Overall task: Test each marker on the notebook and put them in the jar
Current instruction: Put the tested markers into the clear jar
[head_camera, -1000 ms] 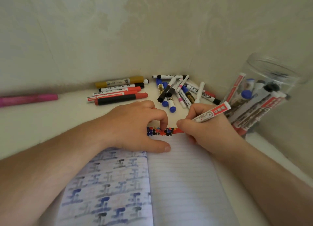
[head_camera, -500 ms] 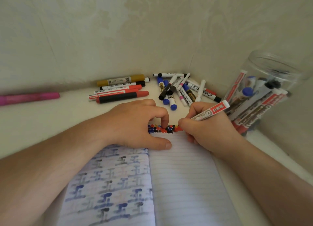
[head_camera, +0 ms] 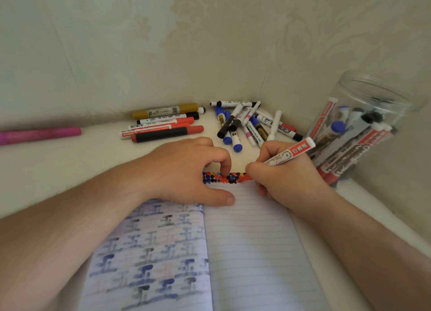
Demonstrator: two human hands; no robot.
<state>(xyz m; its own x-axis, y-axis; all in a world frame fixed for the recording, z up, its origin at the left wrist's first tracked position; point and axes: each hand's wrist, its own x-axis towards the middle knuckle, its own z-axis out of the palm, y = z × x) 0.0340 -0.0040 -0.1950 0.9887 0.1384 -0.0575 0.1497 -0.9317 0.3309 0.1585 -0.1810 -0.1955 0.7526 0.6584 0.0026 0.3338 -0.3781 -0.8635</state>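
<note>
Underneath, a pale table point(head_camera: 58, 166) runs into a corner of patterned walls, leaving open surface only at the left. Across it lies the lined paper notebook point(head_camera: 251, 252), its far edge banded with red, blue and black dots. At the right wall the clear plastic jar point(head_camera: 373, 94) leans, packed with markers. The left hand point(head_camera: 186, 170) presses the page, forefinger curled down. The right hand point(head_camera: 286, 177) grips a red-and-white marker point(head_camera: 291, 152), tip at that edge. Loose markers point(head_camera: 242, 124) crowd the corner.
</note>
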